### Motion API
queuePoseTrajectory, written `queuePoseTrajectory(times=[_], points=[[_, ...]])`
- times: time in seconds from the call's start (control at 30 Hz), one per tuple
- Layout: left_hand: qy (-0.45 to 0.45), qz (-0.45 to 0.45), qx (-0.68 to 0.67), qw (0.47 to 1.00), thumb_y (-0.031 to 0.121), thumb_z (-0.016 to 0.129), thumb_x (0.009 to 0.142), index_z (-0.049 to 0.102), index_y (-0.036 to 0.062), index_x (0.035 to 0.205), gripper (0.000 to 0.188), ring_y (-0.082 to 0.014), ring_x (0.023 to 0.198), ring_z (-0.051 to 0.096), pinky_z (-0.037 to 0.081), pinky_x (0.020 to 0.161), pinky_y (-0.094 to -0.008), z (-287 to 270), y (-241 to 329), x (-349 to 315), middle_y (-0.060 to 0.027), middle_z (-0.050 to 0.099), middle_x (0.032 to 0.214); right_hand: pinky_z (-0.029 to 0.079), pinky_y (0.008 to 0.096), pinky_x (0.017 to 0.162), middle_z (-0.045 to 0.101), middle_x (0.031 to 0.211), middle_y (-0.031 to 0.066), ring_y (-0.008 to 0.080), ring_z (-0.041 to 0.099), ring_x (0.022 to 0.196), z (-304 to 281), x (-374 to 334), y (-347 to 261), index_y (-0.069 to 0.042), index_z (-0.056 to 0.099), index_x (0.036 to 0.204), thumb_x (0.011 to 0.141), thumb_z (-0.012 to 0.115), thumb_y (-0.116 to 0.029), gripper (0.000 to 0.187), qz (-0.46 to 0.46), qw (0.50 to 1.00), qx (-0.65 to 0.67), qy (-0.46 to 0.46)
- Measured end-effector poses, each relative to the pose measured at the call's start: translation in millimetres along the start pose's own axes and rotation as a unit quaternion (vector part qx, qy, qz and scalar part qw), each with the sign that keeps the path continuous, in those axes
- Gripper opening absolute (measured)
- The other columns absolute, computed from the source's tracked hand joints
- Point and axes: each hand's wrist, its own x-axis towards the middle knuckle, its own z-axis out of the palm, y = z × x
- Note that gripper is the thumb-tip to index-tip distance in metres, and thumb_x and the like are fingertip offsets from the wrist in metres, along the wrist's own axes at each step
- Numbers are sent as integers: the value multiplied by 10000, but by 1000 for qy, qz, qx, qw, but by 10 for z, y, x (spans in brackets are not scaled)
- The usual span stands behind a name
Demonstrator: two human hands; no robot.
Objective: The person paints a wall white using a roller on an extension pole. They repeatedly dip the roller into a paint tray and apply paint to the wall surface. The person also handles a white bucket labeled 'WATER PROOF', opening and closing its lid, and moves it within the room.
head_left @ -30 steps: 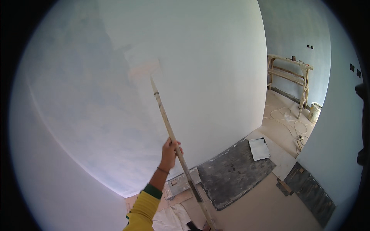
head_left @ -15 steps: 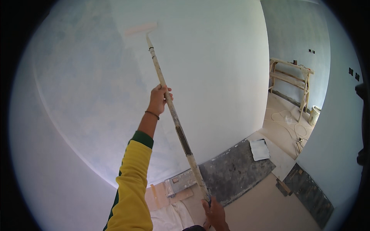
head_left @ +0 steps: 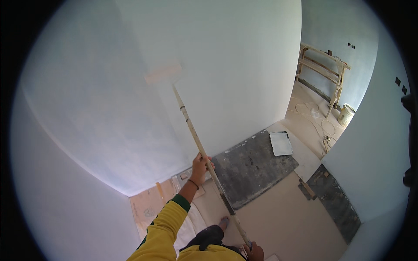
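The paint roller (head_left: 163, 72) lies flat against the pale wall (head_left: 244, 56), high up, at the end of a long thin pole (head_left: 198, 145) that slants down toward the person. The pole looks stiff and light, but its length probably makes the roller end feel heavy and prone to wobble, so a wide two-point hold suits it. The left hand (head_left: 201, 164) is wrapped around the pole near its middle; the right hand (head_left: 254, 252) is clamped on the bottom end at the picture's lower edge. On the floor beyond lie a dark sheet (head_left: 252, 167), a paint tray (head_left: 281, 142) and, farther off, a bucket (head_left: 346, 114) by a wooden trestle (head_left: 322, 71).
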Motion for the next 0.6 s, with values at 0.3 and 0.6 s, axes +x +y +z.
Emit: queuePoseTrajectory(times=[0.3,0.6], points=[[73,-178,-52,980,164,496,990,483,22,1127,197,-216,768,606,547,705,-413,-318,-1747,166,-85,542,958,444,530,529,620,639,203,440,593,597,288,-134,885,-43,548,894,949,495,-499,462,10,995,-97,38],[106,-302,-131,938,107,487,957,477,26,1112,175,-224,730,593,567,678,-402,-786,-2643,781,-99,536,932,468,521,523,621,633,179,409,607,588,-13,384,-145,-72,546,864,929,561,-456,390,210,961,-146,-104]])
